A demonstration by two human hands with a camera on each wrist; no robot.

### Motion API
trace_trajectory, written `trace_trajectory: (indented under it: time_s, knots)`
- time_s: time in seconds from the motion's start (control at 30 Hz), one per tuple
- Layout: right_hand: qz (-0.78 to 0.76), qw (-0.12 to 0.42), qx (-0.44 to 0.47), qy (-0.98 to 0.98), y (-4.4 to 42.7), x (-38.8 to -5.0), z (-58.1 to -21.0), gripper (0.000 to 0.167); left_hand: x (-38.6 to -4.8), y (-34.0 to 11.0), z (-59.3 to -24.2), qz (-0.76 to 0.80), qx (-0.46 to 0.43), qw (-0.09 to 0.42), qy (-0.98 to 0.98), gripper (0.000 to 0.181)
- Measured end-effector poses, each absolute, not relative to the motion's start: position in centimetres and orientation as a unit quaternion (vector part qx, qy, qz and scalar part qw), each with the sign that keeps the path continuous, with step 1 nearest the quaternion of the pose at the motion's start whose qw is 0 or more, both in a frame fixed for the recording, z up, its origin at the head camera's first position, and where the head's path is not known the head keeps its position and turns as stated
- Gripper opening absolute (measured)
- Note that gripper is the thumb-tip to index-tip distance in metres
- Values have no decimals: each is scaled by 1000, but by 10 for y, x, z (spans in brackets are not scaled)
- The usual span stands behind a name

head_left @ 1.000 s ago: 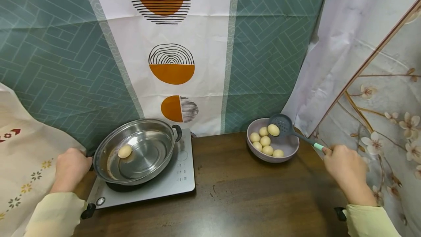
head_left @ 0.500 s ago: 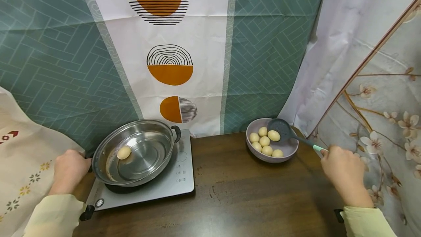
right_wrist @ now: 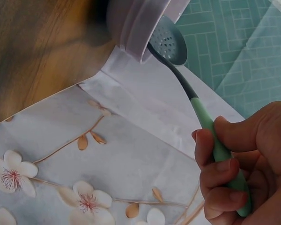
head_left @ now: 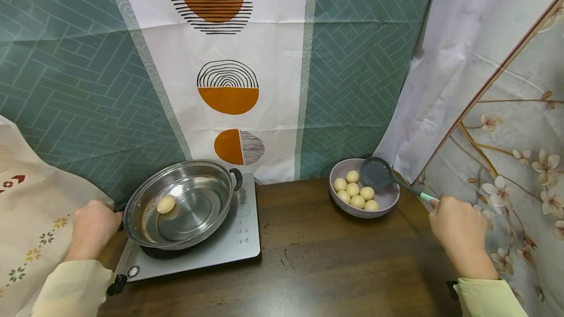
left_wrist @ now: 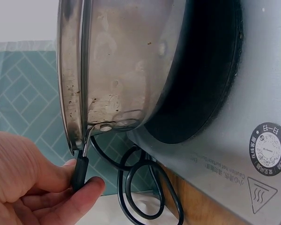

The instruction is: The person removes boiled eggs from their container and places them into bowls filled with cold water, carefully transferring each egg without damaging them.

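My left hand (head_left: 94, 227) pinches the black side handle (left_wrist: 80, 172) of a steel pot (left_wrist: 122, 61) between thumb and fingers. Inside the pot lies one pale yellow egg-shaped ball (head_left: 166, 204). On the right, my right hand (head_left: 459, 234) grips the mint-green handle (right_wrist: 218, 145) of a slotted spoon (right_wrist: 171, 42), fingers curled round it. The spoon's dark grey head is over the far right part of a mauve bowl (head_left: 389, 199), with nothing on it. Several pale yellow balls (head_left: 352, 189) sit together in the bowl's left and front part.
Under the pot is a silver induction cooktop (head_left: 240, 246) on a brown wooden table (head_left: 308, 258). A black cord (left_wrist: 126, 187) loops beside the cooktop. Patterned cloths hang behind the table (head_left: 352, 62) and at the right side (head_left: 520, 160).
The ball that was on the slotted spoon has come off and now rests among the others in the bowl. The spoon shifted slightly; my left hand keeps its hold on the pot handle.
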State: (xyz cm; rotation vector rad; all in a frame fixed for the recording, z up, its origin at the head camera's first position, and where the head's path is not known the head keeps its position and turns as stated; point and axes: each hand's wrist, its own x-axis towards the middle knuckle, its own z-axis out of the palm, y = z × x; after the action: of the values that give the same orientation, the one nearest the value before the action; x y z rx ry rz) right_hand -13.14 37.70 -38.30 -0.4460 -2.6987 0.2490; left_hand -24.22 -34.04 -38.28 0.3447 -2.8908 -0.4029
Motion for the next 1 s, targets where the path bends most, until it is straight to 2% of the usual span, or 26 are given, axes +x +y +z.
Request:
trace_trajectory:
  time_s: [0.4, 0.67, 0.9, 1.0]
  knots:
    - [88, 224, -156, -958, 375, -132, -379, 28, -242, -339, -381, -138, 116, 98, -979, 41]
    - [90, 206, -155, -962, 372, -130, -377, 28, -240, -337, -381, -137, 122, 92, -979, 41]
    - [83, 223, -149, -960, 370, -131, -376, 28, -240, -339, -382, -140, 108, 97, -979, 40]
    - [88, 211, -153, -961, 369, -131, -377, 29, -240, -339, -382, -144, 115, 94, -978, 39]
